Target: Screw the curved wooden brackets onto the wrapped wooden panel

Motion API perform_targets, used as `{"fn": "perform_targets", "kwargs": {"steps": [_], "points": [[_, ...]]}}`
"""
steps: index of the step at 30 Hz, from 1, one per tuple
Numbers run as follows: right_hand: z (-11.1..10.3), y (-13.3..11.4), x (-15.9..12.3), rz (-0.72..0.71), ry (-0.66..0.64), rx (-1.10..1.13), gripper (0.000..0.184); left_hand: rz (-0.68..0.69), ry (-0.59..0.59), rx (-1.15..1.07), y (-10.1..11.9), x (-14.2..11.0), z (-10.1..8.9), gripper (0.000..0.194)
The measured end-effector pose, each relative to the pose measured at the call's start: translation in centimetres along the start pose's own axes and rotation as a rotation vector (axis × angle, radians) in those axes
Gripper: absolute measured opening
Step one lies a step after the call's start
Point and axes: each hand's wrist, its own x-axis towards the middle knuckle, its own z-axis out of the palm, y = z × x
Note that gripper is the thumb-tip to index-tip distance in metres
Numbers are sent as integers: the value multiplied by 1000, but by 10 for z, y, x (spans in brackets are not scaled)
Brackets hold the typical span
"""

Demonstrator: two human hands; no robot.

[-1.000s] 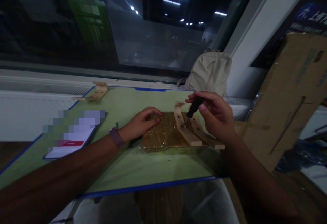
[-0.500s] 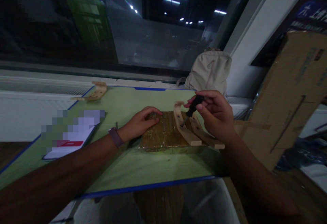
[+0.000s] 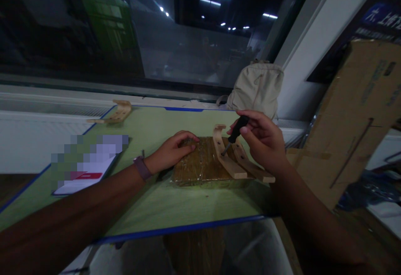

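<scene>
A flat wooden board wrapped in clear film (image 3: 200,162) lies on the green table mat (image 3: 150,199). Two curved light-wood pieces (image 3: 228,158) stand on its right part. My right hand (image 3: 263,141) pinches a small black-handled screwdriver (image 3: 234,133), its tip pointing down at the nearer curved piece. My left hand (image 3: 171,151) rests with curled fingers pressed on the board's far left corner. A purple band sits on that wrist.
Another curved wooden part (image 3: 117,114) lies at the mat's far left corner. A printed sheet (image 3: 86,164) lies at left. A beige bag (image 3: 255,87) stands behind the board, and a large cardboard box (image 3: 354,116) leans at right. A dark window runs along the back.
My right hand has turned the screwdriver slightly in its fingers and shifted a little; the tip stays at the same curved piece. The left hand has not moved.
</scene>
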Motion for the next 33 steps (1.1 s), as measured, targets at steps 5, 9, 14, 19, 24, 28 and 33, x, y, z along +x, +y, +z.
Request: {"fn": "perform_targets", "kwargs": {"steps": [5, 9, 14, 19, 24, 28, 33], "points": [[-2, 6, -3, -87, 130, -105, 34, 1, -1, 13, 2, -1, 0, 15], [-4, 2, -6, -74, -2, -102, 25, 4, 2, 13, 1, 0, 0, 16], [-4, -5, -3, -38, -89, 17, 33, 8, 4, 29, 0, 1, 0, 17], [-1, 0, -4, -93, 140, -100, 34, -1, 0, 12, 0, 0, 1, 18], [-3, -3, -5, -115, 67, -104, 22, -8, -2, 26, 1, 0, 0, 17], [0, -8, -2, -48, -25, 65, 21, 0, -2, 46, 0, 0, 0, 20], [1, -1, 0, -85, 118, 12, 26, 5, -9, 19, 1, 0, 0, 19]]}}
